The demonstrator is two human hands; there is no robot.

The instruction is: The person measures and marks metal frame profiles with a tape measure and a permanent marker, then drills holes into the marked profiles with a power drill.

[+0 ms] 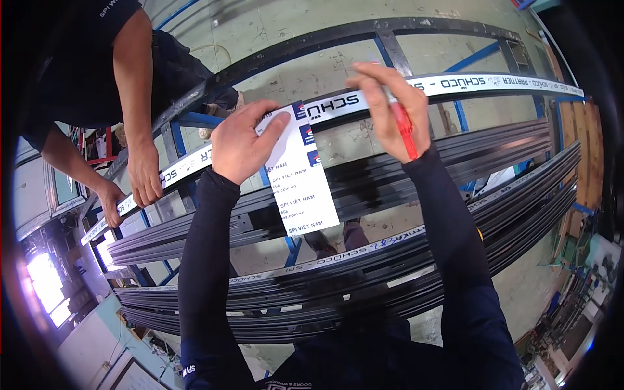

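My left hand (250,140) presses a white printed label sheet (305,201) against the long profile, thumb on top and fingers over the far edge. The sheet hangs down, with blue and red logos along its right side. My right hand (393,110), slightly blurred, is just right of the sheet above the profile, with a red tool (404,130) held against the palm; its tip cannot be made out. The profile (455,85) carries a white film printed "SCHÜCO" and runs across the view.
At the left, a co-worker's two hands (143,172) rest on the same profile. Dark profiles (442,153) lie in stacks across the blue and black metal rack (390,49). Brown boards (575,130) stand at the right. A bright window (49,289) is at the lower left.
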